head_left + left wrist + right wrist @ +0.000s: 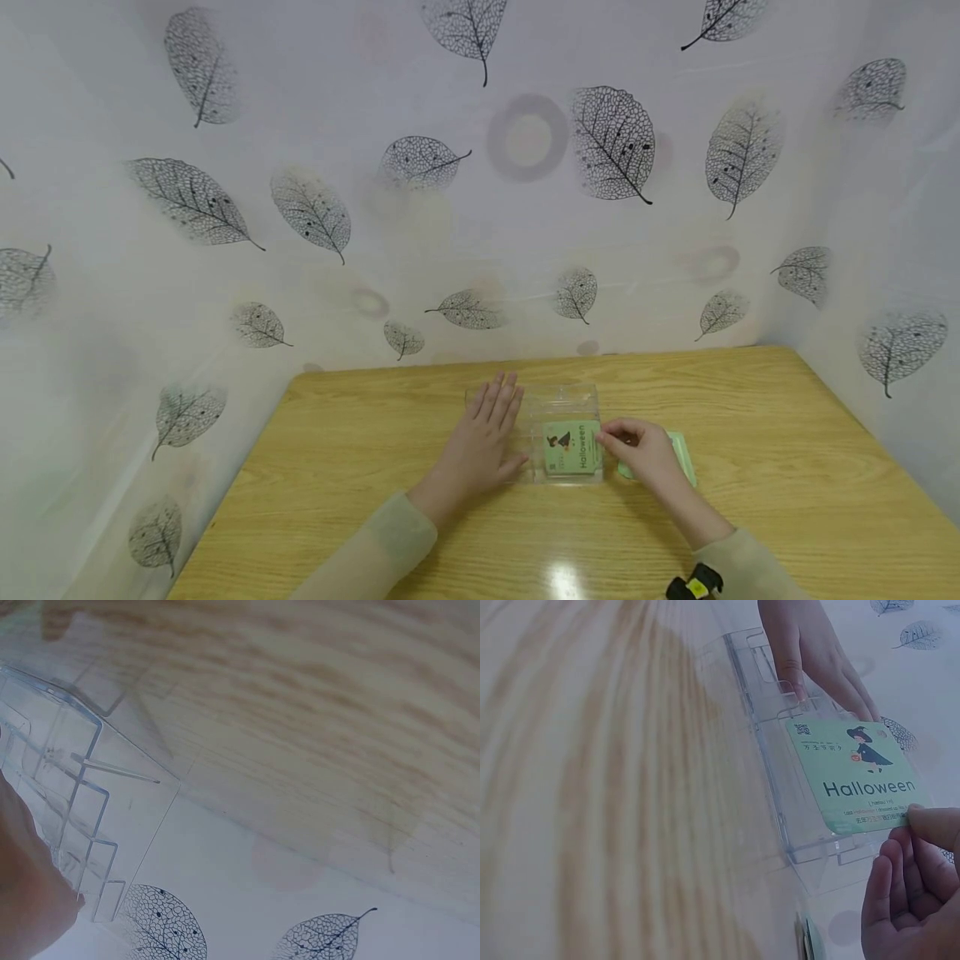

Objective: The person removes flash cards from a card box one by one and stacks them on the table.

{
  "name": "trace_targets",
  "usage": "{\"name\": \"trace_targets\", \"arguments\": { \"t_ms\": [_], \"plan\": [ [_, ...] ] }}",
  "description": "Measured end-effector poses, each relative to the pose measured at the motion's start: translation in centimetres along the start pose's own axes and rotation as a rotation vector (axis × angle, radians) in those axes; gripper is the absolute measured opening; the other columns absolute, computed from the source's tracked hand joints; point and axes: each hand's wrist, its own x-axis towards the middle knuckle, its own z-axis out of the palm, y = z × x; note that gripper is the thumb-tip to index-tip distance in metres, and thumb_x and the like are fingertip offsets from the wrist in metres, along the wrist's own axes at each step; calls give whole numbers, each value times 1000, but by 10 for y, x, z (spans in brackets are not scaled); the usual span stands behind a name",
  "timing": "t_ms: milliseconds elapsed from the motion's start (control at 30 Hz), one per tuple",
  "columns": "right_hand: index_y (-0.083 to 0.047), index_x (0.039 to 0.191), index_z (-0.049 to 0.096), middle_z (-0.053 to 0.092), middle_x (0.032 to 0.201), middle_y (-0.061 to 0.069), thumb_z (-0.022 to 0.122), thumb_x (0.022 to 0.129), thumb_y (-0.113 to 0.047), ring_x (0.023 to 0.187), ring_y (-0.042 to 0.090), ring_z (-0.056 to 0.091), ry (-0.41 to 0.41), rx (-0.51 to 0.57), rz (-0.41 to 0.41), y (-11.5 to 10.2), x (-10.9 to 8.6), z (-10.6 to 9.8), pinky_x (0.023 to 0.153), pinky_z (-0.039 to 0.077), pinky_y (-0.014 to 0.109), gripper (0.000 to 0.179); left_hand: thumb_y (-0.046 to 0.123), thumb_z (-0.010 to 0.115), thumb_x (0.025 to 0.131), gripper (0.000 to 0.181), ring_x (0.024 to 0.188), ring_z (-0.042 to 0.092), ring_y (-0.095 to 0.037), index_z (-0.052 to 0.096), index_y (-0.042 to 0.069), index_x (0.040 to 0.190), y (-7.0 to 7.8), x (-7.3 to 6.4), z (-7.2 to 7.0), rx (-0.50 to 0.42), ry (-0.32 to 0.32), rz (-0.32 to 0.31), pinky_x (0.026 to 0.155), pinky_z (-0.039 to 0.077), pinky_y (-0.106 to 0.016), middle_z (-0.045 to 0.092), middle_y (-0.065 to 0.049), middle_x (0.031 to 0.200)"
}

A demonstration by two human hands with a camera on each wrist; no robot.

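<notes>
A clear plastic tiered holder lies on the table, its stepped slots showing in the left wrist view. My left hand rests on the holder's left part with its fingers straight. Between thumb and fingers, my right hand pinches the edge of a green card printed "Halloween" with a figure in a witch hat. The card is over the right part of the holder, printed face up. Just beside the right hand, partly hidden by it, green cards lie on the table.
The wooden table runs back to a pale curtain with a leaf print, which also hangs along both sides. A dark strap with a yellow patch sits at the right wrist.
</notes>
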Motion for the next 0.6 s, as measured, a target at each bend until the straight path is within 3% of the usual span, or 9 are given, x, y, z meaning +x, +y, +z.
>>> {"name": "trace_targets", "arguments": {
  "t_ms": [600],
  "plan": [
    [-5, 102, 70, 69, 98, 7, 69, 86, -32, 83, 11, 59, 8, -4, 23, 2, 0, -4, 69, 51, 20, 32, 71, 23, 89, 97, 145, -3, -36, -3, 1, 150, 0, 0, -2, 2, 4, 4, 119, 6, -46, -6, -20, 157]
  ]
}}
